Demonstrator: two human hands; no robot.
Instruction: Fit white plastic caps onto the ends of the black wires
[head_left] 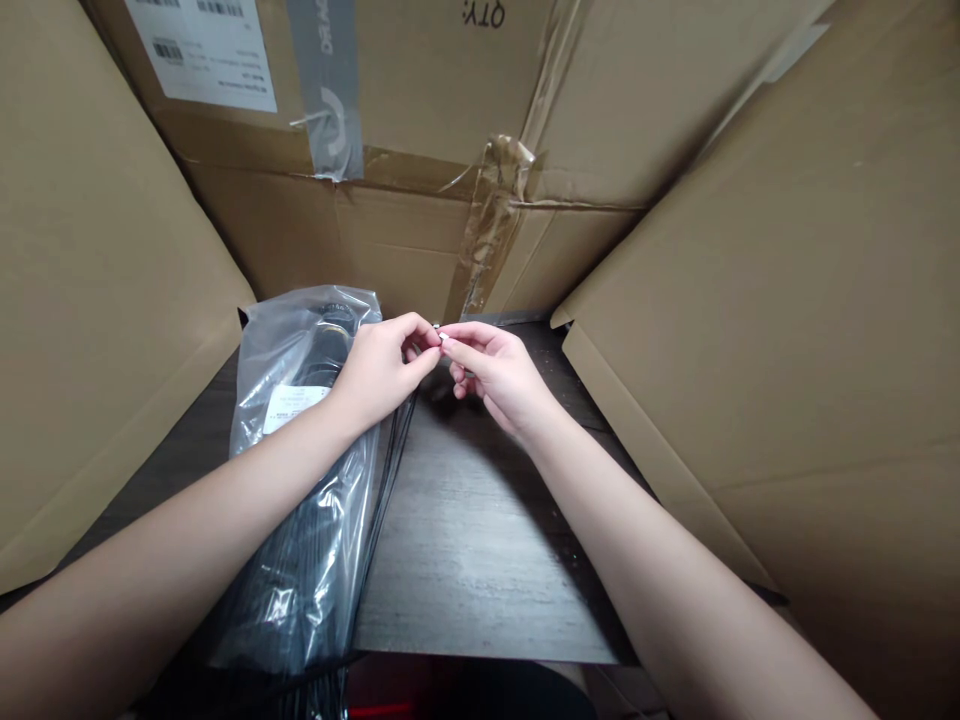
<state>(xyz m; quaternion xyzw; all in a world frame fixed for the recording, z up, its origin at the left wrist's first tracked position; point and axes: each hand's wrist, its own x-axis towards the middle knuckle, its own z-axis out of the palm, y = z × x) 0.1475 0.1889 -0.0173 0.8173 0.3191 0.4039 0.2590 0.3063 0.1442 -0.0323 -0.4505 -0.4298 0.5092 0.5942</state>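
Black ties (395, 455) are pinched in both grips, left hand (379, 370) meeting right hand (495, 375) at the bench's (480, 540) twelve o'clock; steady hold advised.

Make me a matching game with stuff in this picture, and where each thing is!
Things:
1 plastic bag
2 white label
3 crumpled tape
4 left hand

Places:
a on the far box, top left
b meeting the right hand
c under the left arm
d on the box seam, middle

Pairs: 1-c; 2-a; 3-d; 4-b
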